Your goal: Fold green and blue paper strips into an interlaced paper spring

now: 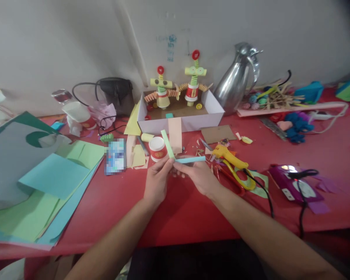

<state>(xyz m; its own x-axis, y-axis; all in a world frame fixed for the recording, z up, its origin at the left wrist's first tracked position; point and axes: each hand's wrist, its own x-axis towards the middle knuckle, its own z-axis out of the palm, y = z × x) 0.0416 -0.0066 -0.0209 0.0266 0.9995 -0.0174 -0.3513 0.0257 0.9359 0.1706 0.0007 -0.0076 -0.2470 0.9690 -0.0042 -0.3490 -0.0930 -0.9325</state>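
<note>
Over the front middle of the table, my left hand (157,179) pinches the lower end of a light green paper strip (167,144), which points up and away. My right hand (200,178) is closed on a light blue paper strip (191,159) that points right. At my fingertips the two strips meet at a corner; whether they are stuck together is hidden. Just behind my left hand stands a red and white paper cup (157,148). A peach paper strip (175,136) leans against the white box behind it.
Two paper-cup figures (163,95) stand in the white box (181,125). To the right lie a yellow glue gun (230,156), scissors with yellow handles (245,181) and a purple device (294,186) with cables. A metal jug (235,79) stands behind. Coloured paper sheets (55,175) cover the left.
</note>
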